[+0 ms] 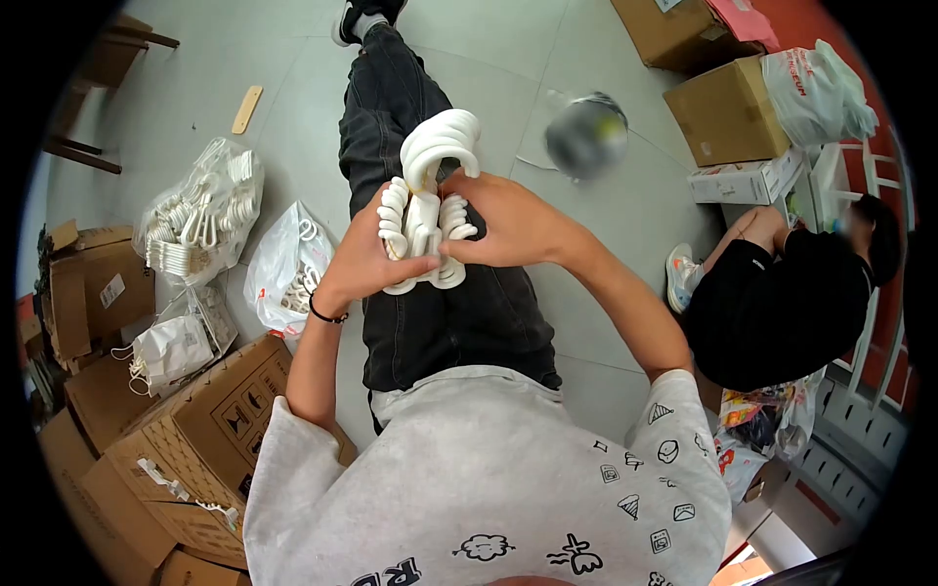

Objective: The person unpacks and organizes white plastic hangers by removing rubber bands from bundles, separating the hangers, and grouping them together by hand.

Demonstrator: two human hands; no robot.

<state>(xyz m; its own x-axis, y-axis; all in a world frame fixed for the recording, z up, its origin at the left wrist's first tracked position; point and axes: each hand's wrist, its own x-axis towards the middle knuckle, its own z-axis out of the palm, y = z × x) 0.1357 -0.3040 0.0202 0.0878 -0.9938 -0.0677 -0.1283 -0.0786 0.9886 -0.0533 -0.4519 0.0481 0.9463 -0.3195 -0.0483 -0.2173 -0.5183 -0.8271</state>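
Observation:
A bundle of white curved pieces (pixel 423 220), nested together like plastic hooks or hangers, is held upright above my lap. My left hand (pixel 366 256) wraps round its left side, with the thumb across the lower front. From the right, my right hand (pixel 498 223) grips the same bundle, its thumb near the left thumb. The fingers behind the bundle are hidden. The rounded ends fan out at the top, and more rounded ends show at the sides and bottom.
Clear bags of white hangers (pixel 200 210) and a white bag (pixel 290 269) lie left. Cardboard boxes (pixel 210 430) stand lower left. A blurred round object (pixel 586 137) is on the floor. At right sits another person (pixel 782 303) near boxes (pixel 723 112) and a metal rack.

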